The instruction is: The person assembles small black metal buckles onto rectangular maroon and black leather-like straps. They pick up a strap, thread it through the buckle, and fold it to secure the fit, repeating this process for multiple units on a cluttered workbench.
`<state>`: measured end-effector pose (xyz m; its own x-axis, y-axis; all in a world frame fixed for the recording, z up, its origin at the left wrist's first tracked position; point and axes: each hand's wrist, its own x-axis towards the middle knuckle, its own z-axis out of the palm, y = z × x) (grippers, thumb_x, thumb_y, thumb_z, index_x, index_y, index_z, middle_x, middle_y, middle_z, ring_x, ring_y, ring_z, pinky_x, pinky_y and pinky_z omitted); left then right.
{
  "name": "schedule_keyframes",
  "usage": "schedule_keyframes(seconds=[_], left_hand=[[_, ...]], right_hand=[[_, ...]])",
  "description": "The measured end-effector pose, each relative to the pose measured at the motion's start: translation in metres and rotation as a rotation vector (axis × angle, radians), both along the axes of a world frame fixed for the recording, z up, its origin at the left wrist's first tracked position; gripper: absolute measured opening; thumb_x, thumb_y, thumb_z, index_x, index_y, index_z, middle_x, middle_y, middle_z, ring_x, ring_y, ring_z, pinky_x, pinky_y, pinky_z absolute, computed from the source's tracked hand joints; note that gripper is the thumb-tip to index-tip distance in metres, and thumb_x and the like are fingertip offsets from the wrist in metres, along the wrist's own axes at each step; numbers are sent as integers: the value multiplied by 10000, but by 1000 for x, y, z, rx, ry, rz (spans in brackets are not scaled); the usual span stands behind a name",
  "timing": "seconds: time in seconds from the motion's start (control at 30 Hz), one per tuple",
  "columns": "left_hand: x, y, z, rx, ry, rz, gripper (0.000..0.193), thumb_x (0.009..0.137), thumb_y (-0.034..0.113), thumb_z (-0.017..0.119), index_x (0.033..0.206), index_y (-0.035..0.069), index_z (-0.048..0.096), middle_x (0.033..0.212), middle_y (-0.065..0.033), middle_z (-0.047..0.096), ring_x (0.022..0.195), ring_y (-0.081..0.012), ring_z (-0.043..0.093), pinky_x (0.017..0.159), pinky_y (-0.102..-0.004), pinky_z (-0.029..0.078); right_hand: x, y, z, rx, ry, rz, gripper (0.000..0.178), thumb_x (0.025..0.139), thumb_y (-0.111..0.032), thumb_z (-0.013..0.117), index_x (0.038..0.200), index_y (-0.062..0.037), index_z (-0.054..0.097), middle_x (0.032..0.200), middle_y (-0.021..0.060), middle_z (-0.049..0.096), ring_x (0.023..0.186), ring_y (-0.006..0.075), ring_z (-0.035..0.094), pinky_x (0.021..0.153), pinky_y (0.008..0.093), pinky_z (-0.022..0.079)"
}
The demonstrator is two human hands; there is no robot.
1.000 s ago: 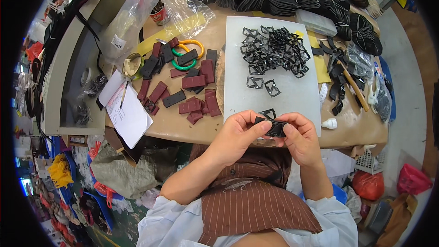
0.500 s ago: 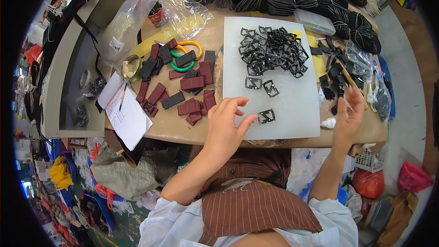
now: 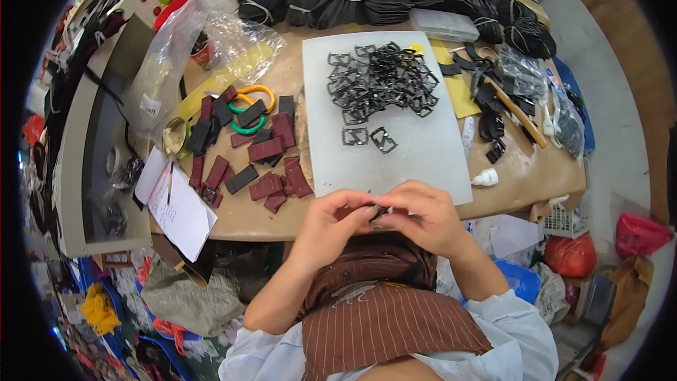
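Note:
Over the front edge of the white board [image 3: 423, 166], my left hand [image 3: 323, 224] and my right hand [image 3: 431, 220] meet, fingers pinched together. Between their fingertips is a small black buckle [image 3: 379, 210], mostly hidden by the fingers. Whether a second small piece is held with it, I cannot tell. Farther back on the board lies a tangled pile of black square buckles [image 3: 388, 79]. Two loose buckles rest side by side in front of that pile, a left one [image 3: 355, 136] and a tilted right one [image 3: 383, 140].
Maroon and black strap pieces [image 3: 266, 149] lie left of the board, by scissors with green and orange handles [image 3: 248, 121]. A notepad [image 3: 185, 201] sits farther left. To the right are a wooden-handled tool [image 3: 518, 114], black scraps and a small white bottle [image 3: 485, 178]. Bundled black straps [image 3: 347, 1] line the back.
The front loose buckle has been picked up off the board. My right hand has come in from the right to join my left at the board's front edge. The view has shifted slightly.

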<state>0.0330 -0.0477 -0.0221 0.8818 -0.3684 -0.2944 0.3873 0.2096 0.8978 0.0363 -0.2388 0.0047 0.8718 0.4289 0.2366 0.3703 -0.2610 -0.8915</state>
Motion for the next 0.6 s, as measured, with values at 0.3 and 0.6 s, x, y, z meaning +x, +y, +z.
schedule_keyframes(seconds=[0.3, 0.6], left_hand=[[-20, 27, 21, 63, 52, -198, 118, 849, 22, 601, 950, -36, 615, 852, -74, 651, 761, -103, 621, 675, -223, 515], [-32, 8, 15, -263, -18, 340, 513, 817, -96, 553, 1253, 27, 312, 937, -103, 599, 879, -140, 592, 789, -253, 484]], right_hand=[[0, 5, 9, -14, -205, 399, 282, 727, -109, 708, 988, -64, 611, 843, 60, 565, 725, 218, 584, 622, 315, 492], [-20, 35, -18, 7, -423, -57, 189, 708, -82, 735, 872, -63, 642, 788, 66, 527, 653, 198, 537, 570, 265, 458]])
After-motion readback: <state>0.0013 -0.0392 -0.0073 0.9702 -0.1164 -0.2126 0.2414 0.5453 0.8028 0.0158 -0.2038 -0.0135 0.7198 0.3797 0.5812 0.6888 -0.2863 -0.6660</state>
